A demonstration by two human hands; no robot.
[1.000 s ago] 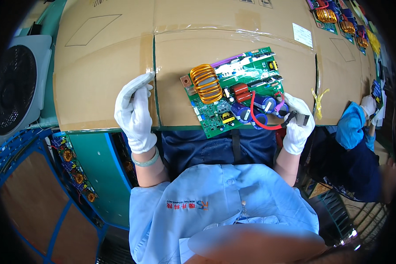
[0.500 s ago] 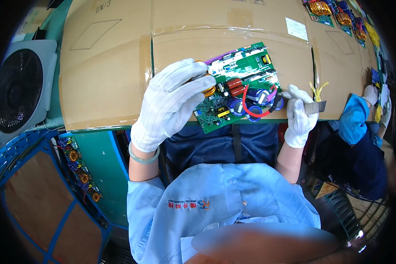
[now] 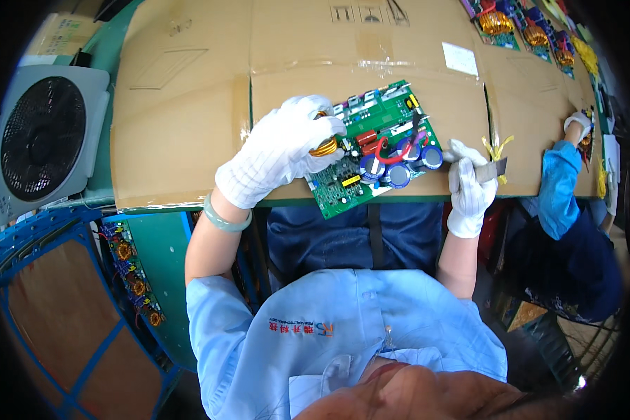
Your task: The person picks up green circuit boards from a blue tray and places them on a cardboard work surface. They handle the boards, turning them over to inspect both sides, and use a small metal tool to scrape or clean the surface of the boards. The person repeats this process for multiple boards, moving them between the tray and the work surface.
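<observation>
My left hand point(image 3: 273, 150), in a white glove, is closed around a copper-wound coil point(image 3: 325, 149) on the left part of a green circuit board point(image 3: 337, 201). The board sits at a slant near the cardboard's front edge. Blue round capacitors point(image 3: 397, 176) stand along its near right side, with a curved red wire point(image 3: 380, 151) above them and red-brown components point(image 3: 366, 143) beside. Just right of the board, my gloved right hand point(image 3: 469, 199) grips a short, flat grey blade-like tool point(image 3: 493, 170). Its fingers are apart from the board.
Cardboard point(image 3: 182, 133) covers the bench. Yellow ties point(image 3: 497, 148) lie beyond my right hand. More coil-bearing boards point(image 3: 495, 24) stand at the far right, and others point(image 3: 134, 273) at lower left. A fan point(image 3: 45, 140) is on the left. A co-worker's blue sleeve point(image 3: 560, 185) shows on the right.
The red wire has moved away from my right hand and now curls over the capacitors. The board's face has tilted, showing the capacitor tops more fully. My left hand still holds the coil.
</observation>
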